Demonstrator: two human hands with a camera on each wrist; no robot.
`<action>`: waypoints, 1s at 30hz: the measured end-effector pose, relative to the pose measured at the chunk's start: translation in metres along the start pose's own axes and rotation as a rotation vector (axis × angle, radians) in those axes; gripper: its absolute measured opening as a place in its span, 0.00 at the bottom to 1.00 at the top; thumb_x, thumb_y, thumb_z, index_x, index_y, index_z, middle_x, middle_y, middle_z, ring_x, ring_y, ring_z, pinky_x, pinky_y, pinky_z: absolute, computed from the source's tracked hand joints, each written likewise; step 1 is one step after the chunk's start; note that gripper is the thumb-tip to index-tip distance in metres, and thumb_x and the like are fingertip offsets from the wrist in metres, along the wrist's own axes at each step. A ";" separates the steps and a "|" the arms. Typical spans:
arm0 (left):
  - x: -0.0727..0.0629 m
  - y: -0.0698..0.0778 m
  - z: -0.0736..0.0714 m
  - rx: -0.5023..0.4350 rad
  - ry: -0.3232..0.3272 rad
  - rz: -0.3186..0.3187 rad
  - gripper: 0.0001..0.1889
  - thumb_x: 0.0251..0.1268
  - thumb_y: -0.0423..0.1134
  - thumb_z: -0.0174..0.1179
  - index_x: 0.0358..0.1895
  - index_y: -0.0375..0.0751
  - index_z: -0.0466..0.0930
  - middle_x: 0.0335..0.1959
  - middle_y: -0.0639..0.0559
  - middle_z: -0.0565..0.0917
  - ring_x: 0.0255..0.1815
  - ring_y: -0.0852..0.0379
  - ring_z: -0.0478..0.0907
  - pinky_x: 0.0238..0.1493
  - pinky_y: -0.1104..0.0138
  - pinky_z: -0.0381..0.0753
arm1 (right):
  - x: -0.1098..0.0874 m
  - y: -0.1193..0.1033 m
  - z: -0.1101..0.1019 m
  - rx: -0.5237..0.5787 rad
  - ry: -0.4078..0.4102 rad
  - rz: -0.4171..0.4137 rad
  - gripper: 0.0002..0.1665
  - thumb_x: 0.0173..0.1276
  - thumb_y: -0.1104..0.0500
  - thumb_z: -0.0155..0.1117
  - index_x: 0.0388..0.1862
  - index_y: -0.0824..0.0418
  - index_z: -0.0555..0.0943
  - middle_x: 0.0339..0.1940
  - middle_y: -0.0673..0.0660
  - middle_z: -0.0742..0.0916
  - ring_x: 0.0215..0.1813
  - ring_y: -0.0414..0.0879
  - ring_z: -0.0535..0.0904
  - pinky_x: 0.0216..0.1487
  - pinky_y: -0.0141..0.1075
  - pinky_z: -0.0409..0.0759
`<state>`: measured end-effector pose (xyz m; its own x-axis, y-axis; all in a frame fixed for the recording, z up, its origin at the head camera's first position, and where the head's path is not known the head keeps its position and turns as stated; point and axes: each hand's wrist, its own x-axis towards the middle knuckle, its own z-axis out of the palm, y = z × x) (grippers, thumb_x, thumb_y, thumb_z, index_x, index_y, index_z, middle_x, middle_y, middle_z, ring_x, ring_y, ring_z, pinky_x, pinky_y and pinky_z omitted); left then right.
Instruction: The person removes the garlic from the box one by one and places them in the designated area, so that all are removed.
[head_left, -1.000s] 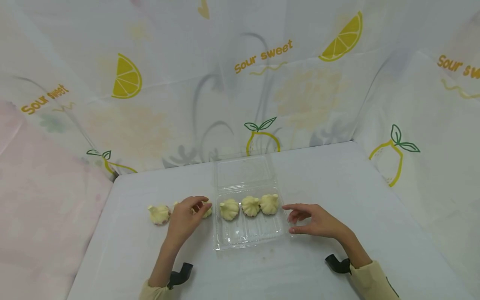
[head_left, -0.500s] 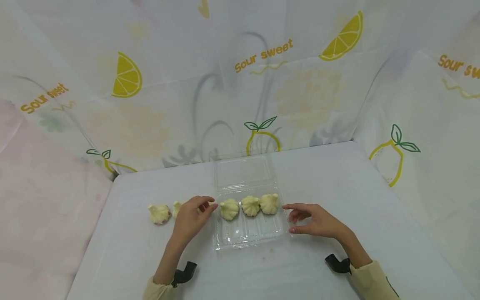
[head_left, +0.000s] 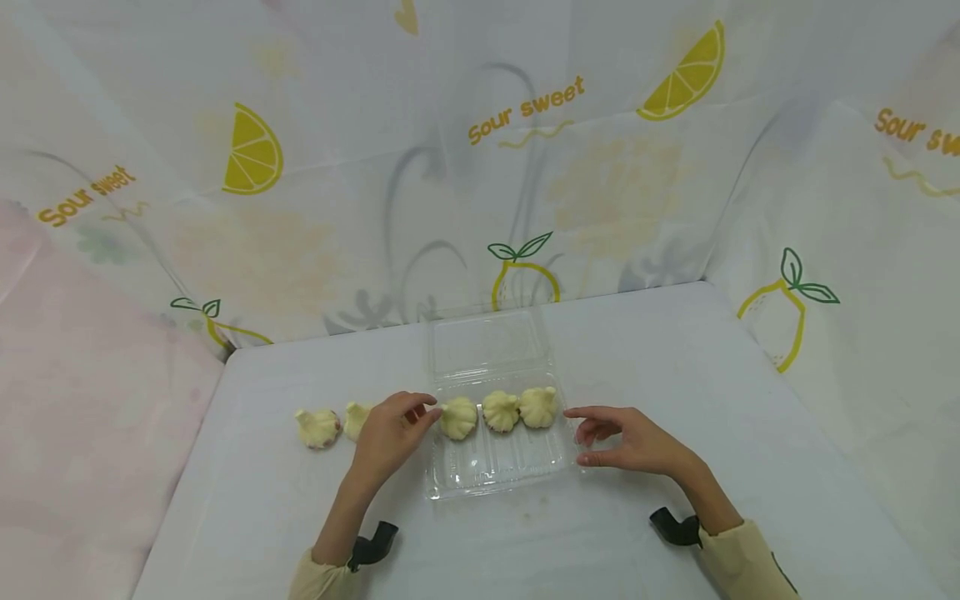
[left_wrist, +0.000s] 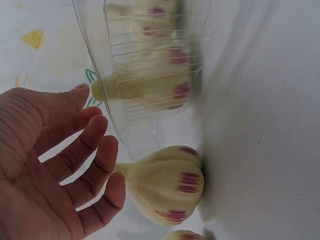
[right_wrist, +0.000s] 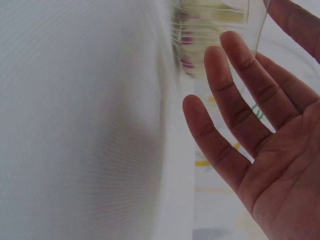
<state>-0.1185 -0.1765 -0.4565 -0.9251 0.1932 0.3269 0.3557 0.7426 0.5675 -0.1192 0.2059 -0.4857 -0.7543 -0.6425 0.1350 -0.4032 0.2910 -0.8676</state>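
Observation:
A clear plastic clamshell box [head_left: 495, 487] lies with its lid folded back, three pale garlic bulbs [head_left: 501, 412] in a row inside its base. My left hand [head_left: 393, 433] hovers at the box's left side, fingers loosely bent and holding nothing. Its thumb tip is close to the stem of the leftmost boxed bulb [left_wrist: 155, 87]. Beneath that hand, outside the box, sits a purple-streaked garlic bulb [left_wrist: 167, 185], hidden in the head view. My right hand [head_left: 633, 442] is at the box's right edge, fingers spread, palm bare.
Further left on the white table [head_left: 750, 400] sit a garlic bulb [head_left: 318, 428] and another bulb [head_left: 356, 419] partly behind my left hand. Black curved pieces [head_left: 373, 546] are fixed at both wrists. A printed cloth [head_left: 337, 208] rises behind the table.
My left hand has shifted right, from over the loose bulbs to the box's left rim, uncovering more of the second loose bulb. My right hand and the box have stayed put.

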 end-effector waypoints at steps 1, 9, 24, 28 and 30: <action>0.000 0.000 0.000 0.002 -0.001 0.001 0.08 0.58 0.38 0.72 0.40 0.43 0.87 0.26 0.59 0.78 0.27 0.62 0.74 0.27 0.68 0.75 | 0.000 0.000 0.000 -0.001 0.000 0.000 0.36 0.60 0.60 0.76 0.66 0.66 0.74 0.40 0.57 0.87 0.41 0.43 0.82 0.45 0.45 0.82; 0.000 0.002 0.003 0.019 -0.014 0.016 0.08 0.57 0.36 0.73 0.40 0.42 0.87 0.25 0.59 0.78 0.26 0.62 0.74 0.25 0.69 0.73 | 0.000 0.000 0.000 -0.011 0.001 -0.003 0.36 0.60 0.58 0.76 0.65 0.66 0.74 0.40 0.57 0.87 0.41 0.42 0.82 0.45 0.45 0.82; 0.003 0.005 0.005 0.040 -0.026 0.015 0.09 0.54 0.36 0.74 0.39 0.43 0.87 0.25 0.59 0.78 0.27 0.62 0.74 0.27 0.68 0.74 | 0.000 0.002 0.000 -0.019 0.009 0.021 0.36 0.60 0.56 0.76 0.65 0.64 0.75 0.40 0.54 0.87 0.40 0.43 0.82 0.46 0.44 0.82; 0.004 0.004 0.005 0.032 -0.038 0.013 0.09 0.54 0.37 0.74 0.38 0.44 0.87 0.25 0.59 0.78 0.27 0.62 0.74 0.28 0.67 0.74 | 0.000 0.001 0.001 -0.016 0.008 0.014 0.35 0.59 0.59 0.76 0.65 0.64 0.75 0.40 0.55 0.87 0.40 0.43 0.82 0.45 0.44 0.82; 0.005 0.004 0.006 0.034 -0.044 0.012 0.08 0.55 0.37 0.74 0.38 0.45 0.87 0.26 0.59 0.78 0.27 0.62 0.75 0.28 0.67 0.75 | 0.000 0.000 0.001 -0.015 0.009 0.012 0.36 0.59 0.60 0.76 0.65 0.65 0.75 0.40 0.55 0.87 0.40 0.42 0.82 0.45 0.45 0.82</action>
<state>-0.1222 -0.1689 -0.4569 -0.9260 0.2297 0.2996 0.3628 0.7610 0.5378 -0.1185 0.2053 -0.4857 -0.7638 -0.6324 0.1290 -0.4018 0.3094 -0.8619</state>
